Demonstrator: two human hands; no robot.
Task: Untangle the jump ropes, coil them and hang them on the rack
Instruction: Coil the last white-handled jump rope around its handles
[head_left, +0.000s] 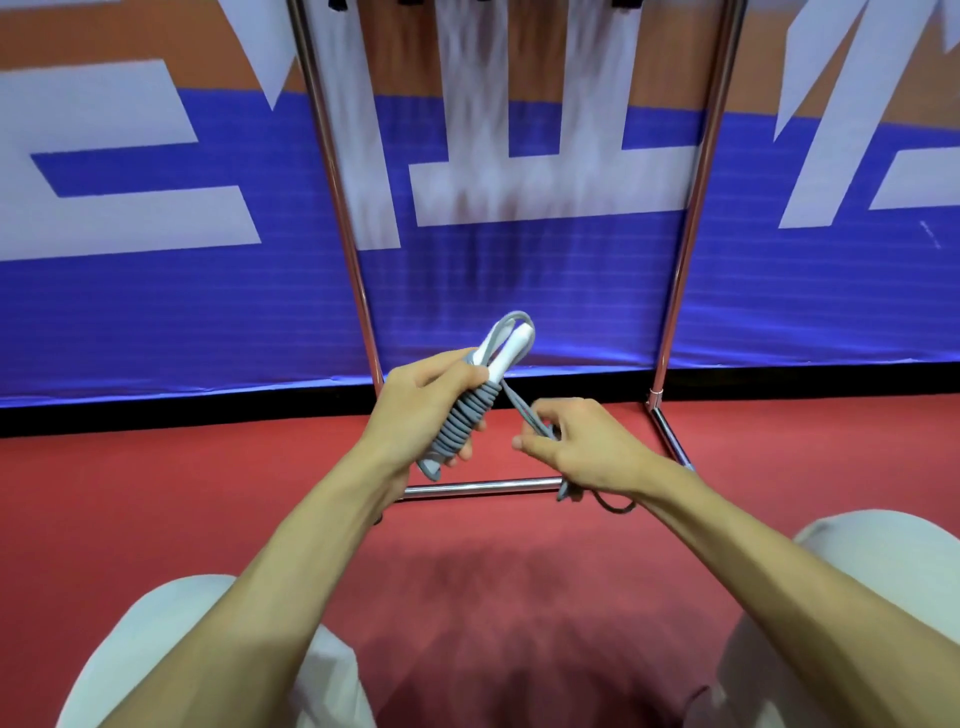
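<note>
Grey jump rope (465, 415): handles bundled and cord-wound, clasped in the left grip (415, 410) above the rack (483, 487) base bar. Right grip (582, 447) pinches the free cord (522, 413). Advice: wind taut, lay turns close, tuck the end.

floor (208, 467): red mat | on it: rack (483, 487) — chrome base bar, two uprights

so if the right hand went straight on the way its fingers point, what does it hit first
Likely the coiled jump rope in the left hand; the right hand points leftward at it, though depth is unclear.
</note>
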